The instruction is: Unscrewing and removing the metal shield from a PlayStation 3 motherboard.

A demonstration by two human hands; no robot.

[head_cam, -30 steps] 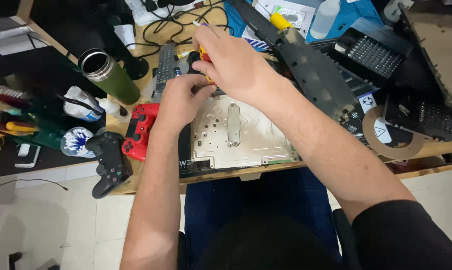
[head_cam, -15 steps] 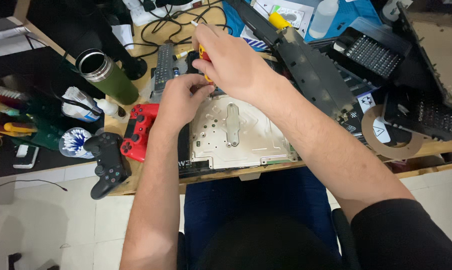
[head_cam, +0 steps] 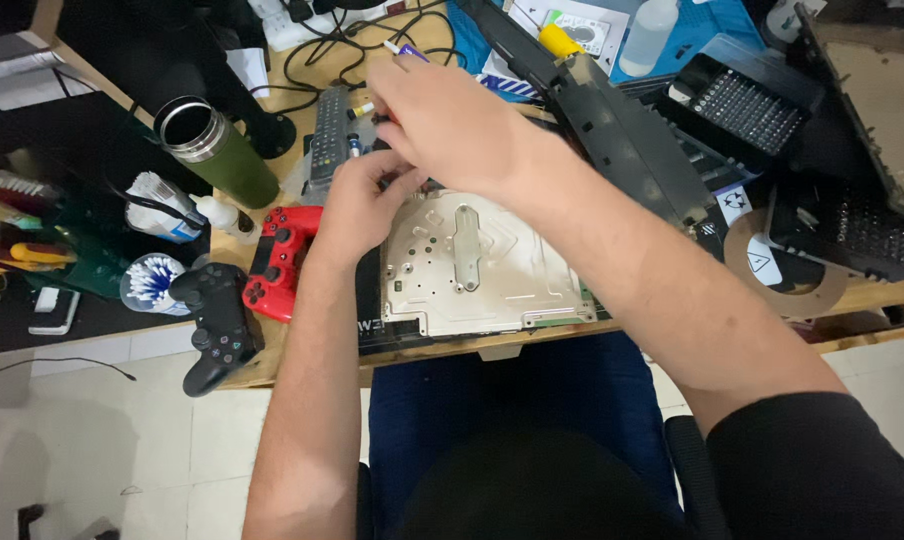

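Metal shield plate (head_cam: 487,262): lies flat at the wooden desk's (head_cam: 272,360) near edge, squarely before you, so both hands reach it.
Your left hand (head_cam: 362,205): fingers curled together on the plate's far-left corner, apparently steadying it.
Your right hand (head_cam: 452,125): above that corner, fingers closed round a slim tool (head_cam: 404,50); its tip is hidden.
Left of the plate: red controller (head_cam: 280,260), black controller (head_cam: 212,325), green flask (head_cam: 217,150).
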